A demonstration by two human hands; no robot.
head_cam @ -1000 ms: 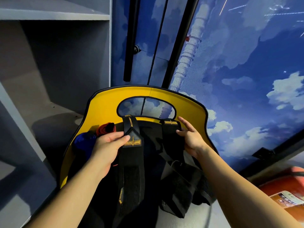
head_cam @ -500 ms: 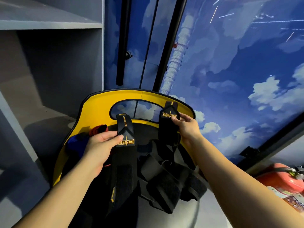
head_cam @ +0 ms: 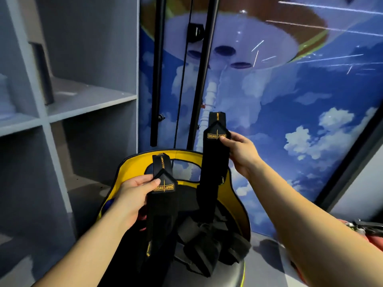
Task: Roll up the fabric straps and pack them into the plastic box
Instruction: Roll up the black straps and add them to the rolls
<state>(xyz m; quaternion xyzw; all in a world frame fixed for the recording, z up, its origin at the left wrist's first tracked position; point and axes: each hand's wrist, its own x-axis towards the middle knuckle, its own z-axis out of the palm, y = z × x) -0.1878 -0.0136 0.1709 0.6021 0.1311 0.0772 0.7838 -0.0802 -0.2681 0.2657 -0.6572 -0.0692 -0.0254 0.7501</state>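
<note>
Straps are hanging from both hands over a yellow-rimmed seat (head_cam: 132, 168). The left hand (head_cam: 132, 195) is pinching the left strap (head_cam: 161, 204) near its printed label, fingers (head_cam: 145, 180) curled round its edge. The right hand (head_cam: 241, 152) is gripping the right strap (head_cam: 214, 162) higher, near the black poles (head_cam: 155, 79). Grey shelves (head_cam: 83, 104) are crowding the left side; the sky mural (head_cam: 290, 100) is closing the right. More black straps (head_cam: 203, 245) are lying heaped below.

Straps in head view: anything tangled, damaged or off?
No damage visible. The left hand and right hand each pinch one black strap near its label; both hang unrolled. Below, more black straps lie in a loose heap on the yellow seat. No plastic box in view.
</note>
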